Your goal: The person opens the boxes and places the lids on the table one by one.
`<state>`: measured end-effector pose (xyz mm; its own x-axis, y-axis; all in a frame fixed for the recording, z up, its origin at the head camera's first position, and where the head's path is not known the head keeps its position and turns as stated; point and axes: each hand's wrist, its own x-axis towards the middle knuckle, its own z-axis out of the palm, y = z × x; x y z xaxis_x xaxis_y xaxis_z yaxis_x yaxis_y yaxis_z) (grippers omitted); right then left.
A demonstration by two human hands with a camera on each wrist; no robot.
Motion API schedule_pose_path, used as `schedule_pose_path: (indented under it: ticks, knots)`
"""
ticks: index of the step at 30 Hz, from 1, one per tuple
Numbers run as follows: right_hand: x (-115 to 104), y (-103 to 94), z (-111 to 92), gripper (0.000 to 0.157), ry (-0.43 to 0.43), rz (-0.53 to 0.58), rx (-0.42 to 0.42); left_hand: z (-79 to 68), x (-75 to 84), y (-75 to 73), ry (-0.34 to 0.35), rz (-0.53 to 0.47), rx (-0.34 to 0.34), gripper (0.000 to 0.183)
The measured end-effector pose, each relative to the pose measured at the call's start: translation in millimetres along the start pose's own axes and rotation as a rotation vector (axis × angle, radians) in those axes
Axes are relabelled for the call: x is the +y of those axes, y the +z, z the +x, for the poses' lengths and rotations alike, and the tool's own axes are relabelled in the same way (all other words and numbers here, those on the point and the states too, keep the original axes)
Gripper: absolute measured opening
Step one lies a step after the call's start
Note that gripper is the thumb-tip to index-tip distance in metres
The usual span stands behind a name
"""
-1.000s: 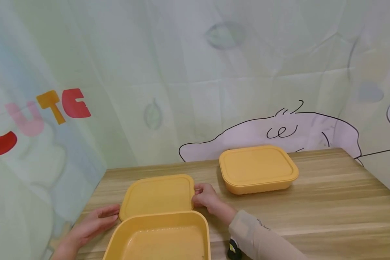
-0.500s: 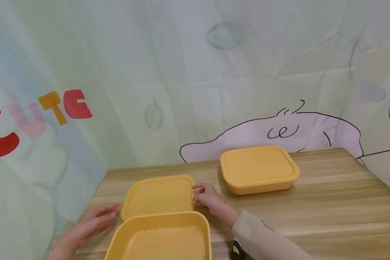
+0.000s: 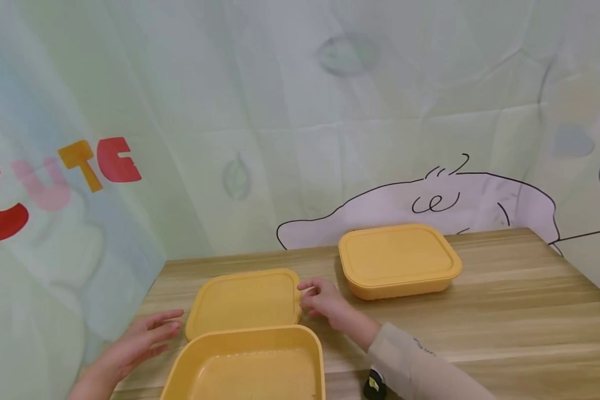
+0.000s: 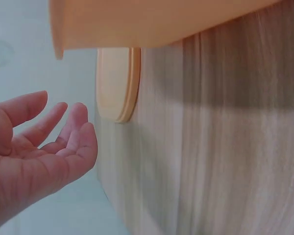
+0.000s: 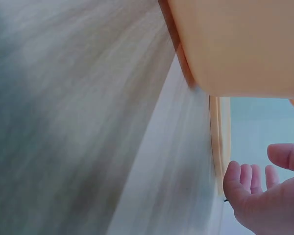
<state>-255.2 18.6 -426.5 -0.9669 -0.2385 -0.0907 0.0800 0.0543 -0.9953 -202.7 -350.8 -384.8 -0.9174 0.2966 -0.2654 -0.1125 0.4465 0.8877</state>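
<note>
A flat yellow lid [image 3: 245,303] with rounded corners lies on the table, just behind an open yellow food container [image 3: 260,341]. The container hides the lid's near edge. To the lid's left is my left hand [image 3: 142,339], fingers loosely extended and apart from it; the left wrist view confirms a gap between that hand and the lid [image 4: 115,83]. By the lid's right end is my right hand [image 3: 327,303], fingers relaxed and gripping nothing. In the right wrist view its fingers appear close to the lid [image 5: 220,142]; I cannot tell if they touch.
A second yellow container [image 3: 400,261] with its lid on stands at the back right of the wooden table [image 3: 505,322]. A printed cloth backdrop [image 3: 300,111] hangs behind and to the left. A small black item [image 3: 375,383] shows beside the right sleeve.
Both hands have drawn outward from the lid's two ends, the left hand leftward and the right hand slightly rightward. The lid stays behind the open container.
</note>
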Motion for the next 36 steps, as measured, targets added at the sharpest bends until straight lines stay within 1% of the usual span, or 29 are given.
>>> schedule_pose_path:
  ticks: [4, 7, 9, 12, 17, 24, 28, 36]
  knots:
    - [0.0, -2.5, -0.5, 0.038, 0.006, -0.006, -0.017, -0.7, 8.3, 5.7, 0.009, 0.016, 0.019, 0.060]
    - [0.7, -5.3, -2.6, 0.035, -0.011, 0.000, -0.037, -0.6, 14.0, 8.7, 0.024, 0.014, 0.026, 0.059]
    - [1.8, -7.8, -4.1, 0.033, -0.042, 0.016, -0.062, -0.3, 16.9, 10.2, 0.028, 0.012, 0.028, 0.059]
    - [-0.8, -9.4, -7.0, 0.032, -0.047, 0.026, -0.075, 0.2, 19.8, 12.6, 0.031, 0.010, 0.026, 0.058]
    - [-8.2, -9.3, -10.8, 0.037, -0.006, 0.017, -0.058, 1.3, 23.4, 18.6, 0.046, 0.008, 0.021, 0.057]
    - [-16.6, -11.7, -16.7, 0.038, 0.021, 0.022, -0.045, 3.3, 33.2, 27.0, 0.064, -0.001, 0.010, 0.058]
    - [-23.5, -13.4, -21.2, 0.038, 0.037, 0.041, -0.035, 3.5, 37.1, 31.2, 0.070, -0.007, -0.011, 0.057]
    - [-29.9, -20.4, -26.7, 0.036, 0.024, 0.060, -0.030, 3.7, 43.4, 37.2, 0.067, -0.018, -0.037, 0.058]
